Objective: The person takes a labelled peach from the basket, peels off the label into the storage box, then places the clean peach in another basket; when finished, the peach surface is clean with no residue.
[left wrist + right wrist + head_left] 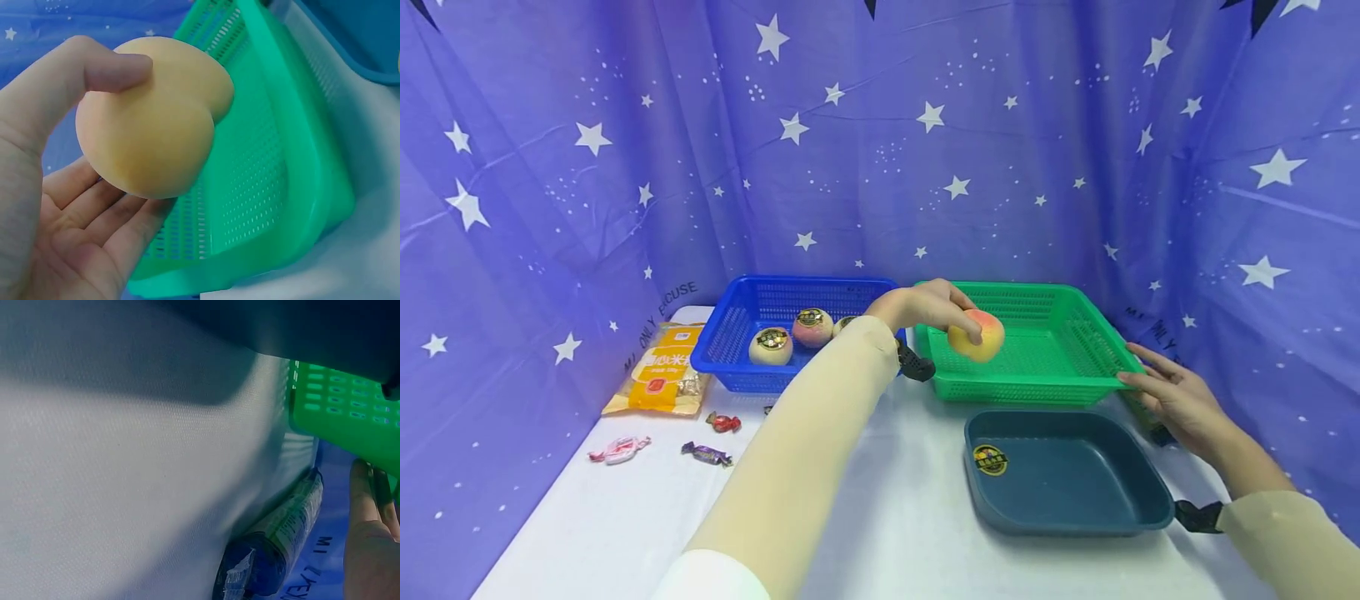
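Note:
In my left hand (925,306) I hold a yellow-and-red peach (987,335) above the left part of the green basket (1037,354). The left wrist view shows my thumb on one side of the peach (147,125) and fingers below it. My right hand (1183,404) grips the green basket's right rim near its front corner, thumb and index finger at the edge. Peaches (771,346) with dark stickers sit in the blue basket (752,382) to the left, partly hidden by my left arm. Nothing is visible inside the green basket.
A dark teal tray (1060,483) stands in front of the green basket. At left lie a yellow food bag (662,367) and wrapped candies, pink (620,450), red (723,422) and purple (707,454). A bottle-like wrapped item (275,544) lies right of the green basket. A starry curtain encloses the table.

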Available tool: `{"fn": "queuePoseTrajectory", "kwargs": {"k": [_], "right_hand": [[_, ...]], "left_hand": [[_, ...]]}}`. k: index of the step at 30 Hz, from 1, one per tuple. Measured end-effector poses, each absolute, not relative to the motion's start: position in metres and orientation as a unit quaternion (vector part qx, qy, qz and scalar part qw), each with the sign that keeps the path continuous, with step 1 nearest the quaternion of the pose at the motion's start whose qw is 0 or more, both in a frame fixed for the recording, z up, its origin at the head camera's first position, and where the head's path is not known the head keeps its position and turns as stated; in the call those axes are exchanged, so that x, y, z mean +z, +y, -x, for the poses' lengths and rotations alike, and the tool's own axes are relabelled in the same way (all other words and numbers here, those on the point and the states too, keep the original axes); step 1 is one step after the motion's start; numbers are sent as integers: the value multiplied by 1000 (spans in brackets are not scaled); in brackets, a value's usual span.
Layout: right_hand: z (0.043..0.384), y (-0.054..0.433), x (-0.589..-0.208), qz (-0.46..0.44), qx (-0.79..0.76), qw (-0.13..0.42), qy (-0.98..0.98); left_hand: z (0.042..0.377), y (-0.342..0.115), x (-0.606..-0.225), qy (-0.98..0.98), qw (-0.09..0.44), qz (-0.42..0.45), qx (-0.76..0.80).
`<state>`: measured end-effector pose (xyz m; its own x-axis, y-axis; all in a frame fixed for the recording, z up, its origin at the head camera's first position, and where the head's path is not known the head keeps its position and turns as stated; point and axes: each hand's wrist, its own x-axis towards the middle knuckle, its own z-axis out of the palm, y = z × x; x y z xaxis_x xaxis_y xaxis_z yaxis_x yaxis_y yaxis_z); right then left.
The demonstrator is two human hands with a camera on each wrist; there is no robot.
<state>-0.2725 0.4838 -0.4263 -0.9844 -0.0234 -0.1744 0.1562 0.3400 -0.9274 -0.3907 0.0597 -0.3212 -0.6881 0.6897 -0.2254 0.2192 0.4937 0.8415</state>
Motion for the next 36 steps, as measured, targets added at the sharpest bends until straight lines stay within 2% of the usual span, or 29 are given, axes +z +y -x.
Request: {"fn": "queuePoseTrajectory", "kwargs": {"k": [8,15,22,28,36], "right_hand": [[269,480,-428,-30,-649,42,759],[270,478,-430,-42,-644,42,763],[269,476,-428,-46,-634,45,771],[267,474,-427,-40,-646,42,761],[258,466,-406,-39,-469,50,881]], "left_hand": [[402,68,-326,827,282,-271,404],[406,68,-337,862,241,-281,346],[405,68,-342,873,268,-299,277],[402,67,-342,867,272,-301,290],[391,62,-342,853,256,-303,339]]}}
